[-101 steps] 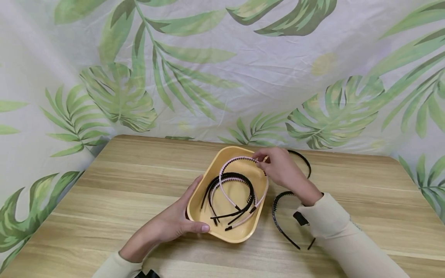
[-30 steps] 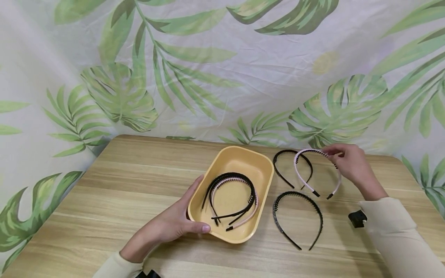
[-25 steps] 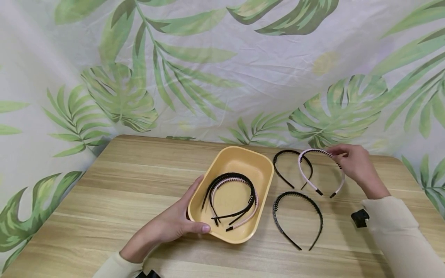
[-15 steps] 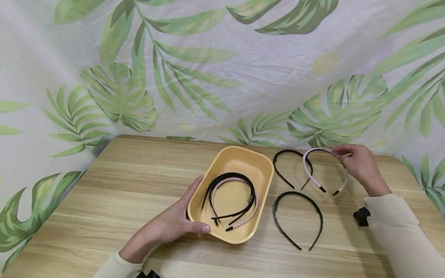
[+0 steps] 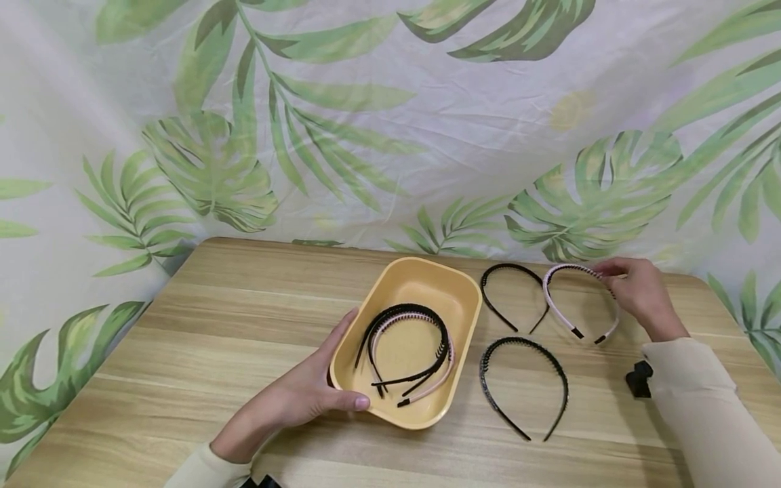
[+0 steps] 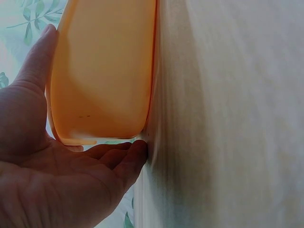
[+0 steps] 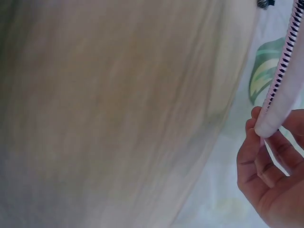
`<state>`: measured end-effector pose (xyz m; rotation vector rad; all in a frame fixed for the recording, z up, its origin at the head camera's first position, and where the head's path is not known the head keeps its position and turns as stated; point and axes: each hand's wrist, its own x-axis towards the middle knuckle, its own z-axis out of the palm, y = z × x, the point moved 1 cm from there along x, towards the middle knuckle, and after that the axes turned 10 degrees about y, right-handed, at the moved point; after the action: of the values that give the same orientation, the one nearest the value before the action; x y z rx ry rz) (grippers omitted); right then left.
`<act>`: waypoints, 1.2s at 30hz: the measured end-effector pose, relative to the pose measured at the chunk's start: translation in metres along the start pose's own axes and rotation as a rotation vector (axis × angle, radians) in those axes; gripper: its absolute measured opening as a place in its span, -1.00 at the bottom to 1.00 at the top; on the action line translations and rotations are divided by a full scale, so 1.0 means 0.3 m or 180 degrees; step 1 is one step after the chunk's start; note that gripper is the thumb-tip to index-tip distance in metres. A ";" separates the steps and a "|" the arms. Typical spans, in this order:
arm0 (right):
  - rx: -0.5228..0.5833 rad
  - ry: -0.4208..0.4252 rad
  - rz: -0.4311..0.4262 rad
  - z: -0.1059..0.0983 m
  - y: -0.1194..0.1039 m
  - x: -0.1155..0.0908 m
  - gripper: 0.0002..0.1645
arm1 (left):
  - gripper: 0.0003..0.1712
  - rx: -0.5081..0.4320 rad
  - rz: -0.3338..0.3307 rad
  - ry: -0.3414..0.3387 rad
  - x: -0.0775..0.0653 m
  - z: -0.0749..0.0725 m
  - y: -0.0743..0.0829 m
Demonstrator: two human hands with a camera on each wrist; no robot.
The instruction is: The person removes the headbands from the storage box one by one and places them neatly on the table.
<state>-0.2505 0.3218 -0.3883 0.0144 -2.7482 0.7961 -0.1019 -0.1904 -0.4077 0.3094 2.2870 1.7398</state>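
The right hand point(image 5: 637, 291) is pinching the pink headband point(image 5: 573, 267); the left hand point(image 5: 305, 390) is gripping the yellow tray point(image 5: 439, 288). Leftward drift is risking snagging the far black headband point(image 5: 484, 288) between the hands; the two are possibly touching.

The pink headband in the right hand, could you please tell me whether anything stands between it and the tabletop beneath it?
Almost nothing visible: in the head view, bare tabletop shows inside the pink headband. Only the far black headband comes close, meeting its left side in that view; I cannot tell whether they touch.
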 end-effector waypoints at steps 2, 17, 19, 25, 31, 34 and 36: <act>-0.0017 -0.0014 0.0002 -0.001 0.016 0.003 -0.66 | 0.53 -0.0010 0.0005 -0.0001 0.001 0.000 -0.001; -0.0132 -0.0206 0.0131 -0.020 0.079 0.021 -0.66 | 0.53 -0.0006 0.0003 -0.0004 0.000 -0.001 -0.003; -0.0155 -0.0204 0.0106 -0.019 0.085 0.024 -0.66 | 0.53 -0.0014 0.0014 -0.0013 0.001 -0.001 -0.003; -0.0192 -0.0259 0.0073 -0.018 0.091 0.031 -0.67 | 0.52 -0.0016 0.0064 -0.0003 0.002 -0.002 -0.004; -0.0202 -0.0329 0.0096 -0.014 0.092 0.036 -0.66 | 0.52 0.0006 0.0064 0.0008 0.003 0.000 -0.006; -0.0214 -0.0359 0.0119 -0.013 0.088 0.038 -0.66 | 0.52 -0.0006 0.0031 0.0010 0.005 0.002 -0.007; -0.0224 -0.0375 0.0133 -0.012 0.086 0.039 -0.65 | 0.52 -0.0017 0.0017 0.0017 0.005 0.004 -0.007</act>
<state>-0.2632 0.3464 -0.3955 -0.0109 -2.8950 0.7308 -0.1030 -0.1895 -0.4102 0.3106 2.2868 1.7513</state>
